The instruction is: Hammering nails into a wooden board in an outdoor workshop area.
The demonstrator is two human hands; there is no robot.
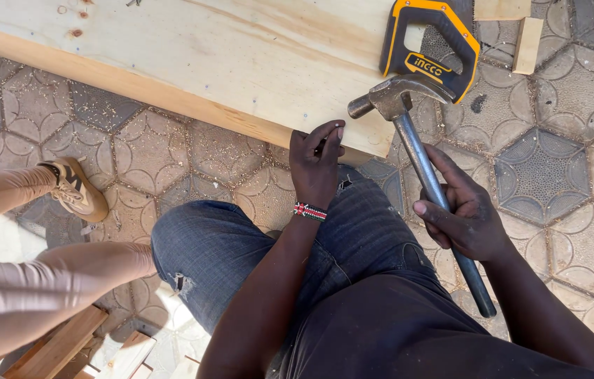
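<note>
Right hand [467, 219] fingers wrapped on hammer [409, 133]; left hand [316, 165] pinches at near edge of board [241, 63] (pinched item too small to tell).

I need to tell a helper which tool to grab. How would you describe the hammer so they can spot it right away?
Start at the big pale wooden board lying across the patterned paving. At its near right corner, the right hand grips a claw hammer, its head hovering over the board's edge. Unlike the yellow-and-black tool behind it, it is all grey metal with a long round shaft.
</note>
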